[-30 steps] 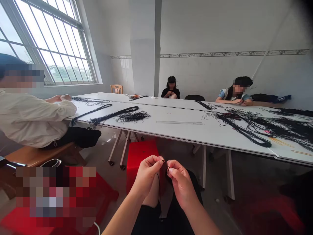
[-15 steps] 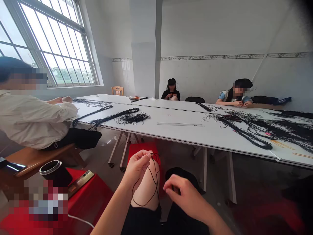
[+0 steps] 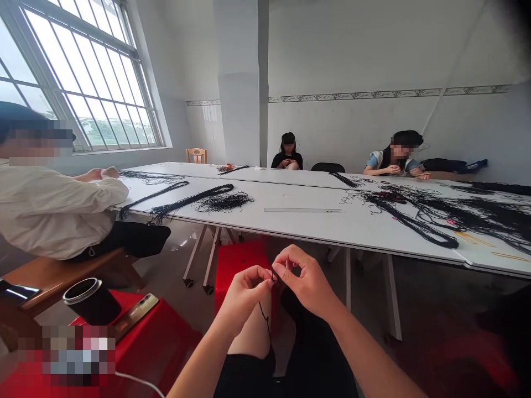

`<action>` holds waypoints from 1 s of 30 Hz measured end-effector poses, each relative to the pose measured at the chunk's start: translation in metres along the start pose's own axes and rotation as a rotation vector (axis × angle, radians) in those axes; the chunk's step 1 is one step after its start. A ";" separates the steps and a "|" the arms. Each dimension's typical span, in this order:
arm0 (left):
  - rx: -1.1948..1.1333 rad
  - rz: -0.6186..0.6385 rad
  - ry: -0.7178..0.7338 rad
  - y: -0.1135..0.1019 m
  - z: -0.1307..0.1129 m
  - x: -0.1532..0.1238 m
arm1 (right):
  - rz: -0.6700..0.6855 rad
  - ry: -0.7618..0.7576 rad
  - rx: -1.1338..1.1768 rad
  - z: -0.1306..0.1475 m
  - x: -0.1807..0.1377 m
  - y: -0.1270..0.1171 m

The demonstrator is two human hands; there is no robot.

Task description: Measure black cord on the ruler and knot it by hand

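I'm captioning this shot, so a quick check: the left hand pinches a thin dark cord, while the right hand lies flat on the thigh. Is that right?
Not quite: the right hand isn't lying flat. The head view shows it raised beside the left hand, thumb and finger pinching at the thin dark cord too.

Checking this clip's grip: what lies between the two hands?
In the head view, dark cord, pinched at the fingertips of the left hand and right hand; how it loops there is too small to tell.
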State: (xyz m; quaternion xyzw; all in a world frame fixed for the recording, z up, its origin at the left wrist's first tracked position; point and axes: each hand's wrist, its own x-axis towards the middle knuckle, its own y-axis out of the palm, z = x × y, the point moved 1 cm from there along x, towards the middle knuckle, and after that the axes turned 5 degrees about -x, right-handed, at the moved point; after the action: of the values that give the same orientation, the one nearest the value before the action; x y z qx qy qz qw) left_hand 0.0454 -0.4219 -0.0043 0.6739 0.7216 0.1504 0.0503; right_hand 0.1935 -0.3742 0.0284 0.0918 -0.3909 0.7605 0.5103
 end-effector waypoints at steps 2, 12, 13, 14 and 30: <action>0.130 -0.034 0.055 0.000 0.001 0.001 | -0.005 -0.060 -0.116 0.003 0.005 0.002; 0.497 -0.113 0.223 -0.002 0.001 0.000 | -0.136 -0.137 -0.307 0.003 0.021 0.008; 0.508 -0.108 0.220 -0.001 0.002 -0.001 | -0.163 -0.141 -0.313 0.003 0.024 0.007; 0.515 -0.102 0.214 -0.001 0.003 -0.001 | -0.193 -0.143 -0.319 0.003 0.027 0.005; 0.008 -0.244 0.078 -0.010 0.018 0.000 | -0.020 0.229 0.152 -0.012 -0.023 0.043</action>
State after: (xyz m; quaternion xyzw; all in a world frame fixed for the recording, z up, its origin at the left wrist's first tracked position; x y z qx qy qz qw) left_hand 0.0405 -0.4195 -0.0247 0.5748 0.8003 0.1664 0.0377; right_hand 0.1706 -0.3897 -0.0141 0.0466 -0.2705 0.7883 0.5507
